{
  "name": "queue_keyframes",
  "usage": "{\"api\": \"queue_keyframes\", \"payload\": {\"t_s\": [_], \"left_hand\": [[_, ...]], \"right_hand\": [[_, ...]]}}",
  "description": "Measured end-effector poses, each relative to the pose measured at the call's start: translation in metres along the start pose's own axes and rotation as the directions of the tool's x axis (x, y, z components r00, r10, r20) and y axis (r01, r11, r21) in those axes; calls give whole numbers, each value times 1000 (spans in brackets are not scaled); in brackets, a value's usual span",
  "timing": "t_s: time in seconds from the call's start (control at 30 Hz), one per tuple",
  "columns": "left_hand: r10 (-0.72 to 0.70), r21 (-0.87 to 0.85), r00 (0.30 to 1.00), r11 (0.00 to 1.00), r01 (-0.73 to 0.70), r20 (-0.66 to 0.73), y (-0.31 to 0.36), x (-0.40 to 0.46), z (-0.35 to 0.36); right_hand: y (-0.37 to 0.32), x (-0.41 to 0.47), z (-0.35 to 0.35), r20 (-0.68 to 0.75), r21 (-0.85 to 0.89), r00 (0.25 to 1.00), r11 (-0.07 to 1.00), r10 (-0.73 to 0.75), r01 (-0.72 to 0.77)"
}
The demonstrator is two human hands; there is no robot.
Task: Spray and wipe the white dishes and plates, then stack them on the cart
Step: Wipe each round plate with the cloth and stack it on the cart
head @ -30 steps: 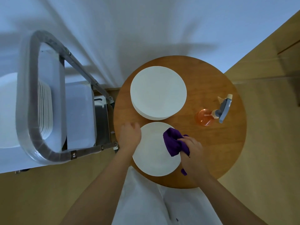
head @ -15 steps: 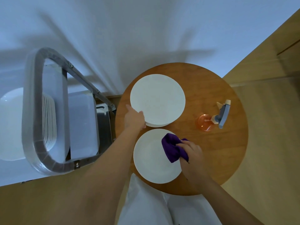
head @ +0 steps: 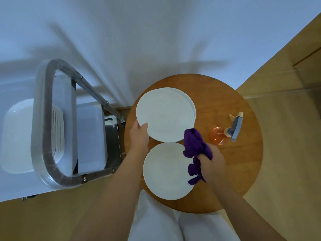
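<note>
White plates are split between two places, which gives a fair reading of progress. On the cart (head: 52, 122) to the table's left, a stack of white dishes (head: 19, 134) already sits behind the metal handle frame, so a good share of the work looks finished, though how many are there cannot be counted.

On the round wooden table (head: 243, 171) more remain. The left hand (head: 139, 136) pinches the near-left rim of the top plate (head: 165, 117) of a small pile at the far side of the table; that plate sits askew, with the edge of another plate (head: 192, 105) showing beneath it on the right. A single plate (head: 166, 171) lies flat at the near edge, just touching or overlapping the lifted one in this view.

The right hand (head: 211, 159) is curled round a bunched purple cloth (head: 194, 146), held over the right rim of the near plate. The orange spray bottle (head: 224, 134) lies toward the table's right edge, apart from both hands.

At least three plates look still to be handled. Whether the near plate is already wiped cannot be told; its surface shows no visible wetness.
</note>
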State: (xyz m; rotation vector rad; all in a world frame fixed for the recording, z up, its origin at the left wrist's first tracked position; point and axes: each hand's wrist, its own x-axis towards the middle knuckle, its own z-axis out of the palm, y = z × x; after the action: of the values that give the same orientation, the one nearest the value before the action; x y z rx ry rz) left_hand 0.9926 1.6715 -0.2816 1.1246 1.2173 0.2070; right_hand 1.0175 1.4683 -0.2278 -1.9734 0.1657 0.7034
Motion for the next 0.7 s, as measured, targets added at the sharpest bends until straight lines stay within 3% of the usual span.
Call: {"api": "queue_keyframes", "payload": {"t_s": [0.2,0.33,0.5,0.6,0.7], "left_hand": [[-221,-339,974,913,225,52,-1,-29,-14],[-159,-434,976,877,209,148,2,-58,-20],[-74,-289,979,949,128,189,11,-107,-21],[37,-225,964,974,25,264,13,-133,-17],[150,-171,927,981,-95,345,11,-150,-15]], "right_hand": [[-37,-8,-9,-157,206,984,971,-87,119],[-56,-10,-7,-156,178,986,979,-68,95],[-68,-21,11,-35,81,998,995,57,-54],[-73,-23,29,-181,-174,980,979,79,-111],[-86,-22,40,-303,-317,953,939,31,-131]]}}
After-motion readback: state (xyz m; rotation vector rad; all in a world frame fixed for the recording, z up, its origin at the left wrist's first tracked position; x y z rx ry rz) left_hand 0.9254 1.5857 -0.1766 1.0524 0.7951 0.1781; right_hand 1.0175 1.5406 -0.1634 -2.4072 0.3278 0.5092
